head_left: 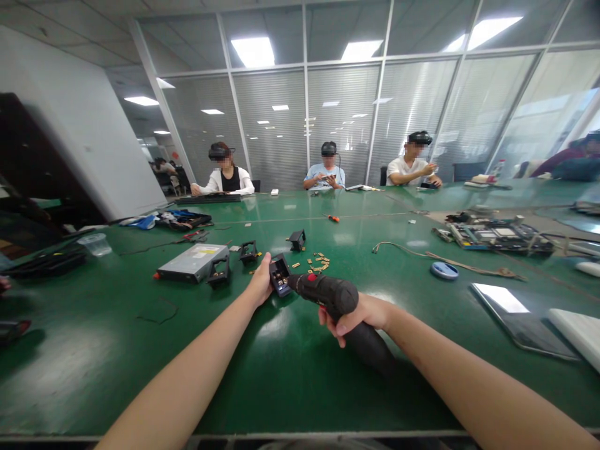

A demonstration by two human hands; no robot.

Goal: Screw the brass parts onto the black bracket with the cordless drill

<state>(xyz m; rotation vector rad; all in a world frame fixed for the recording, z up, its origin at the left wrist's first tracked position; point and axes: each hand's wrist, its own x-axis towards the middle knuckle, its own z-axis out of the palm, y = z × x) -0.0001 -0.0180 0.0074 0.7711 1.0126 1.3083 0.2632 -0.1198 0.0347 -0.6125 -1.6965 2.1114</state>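
Observation:
My right hand (357,317) is closed round the grip of a black electric screwdriver (338,299) with red trim, its tip pointing left at a small black plastic part (280,275). My left hand (260,284) holds that part steady on the green table (140,350), fingers wrapped behind it. Small brass pieces (317,261) lie scattered just beyond the part.
Other black parts (297,239), (248,251), (219,271) and a grey drive box (192,262) lie to the left. A circuit board (497,236), a blue disc (444,270), a cable (422,253) and a tablet (520,312) are on the right. Three seated people face me across the table.

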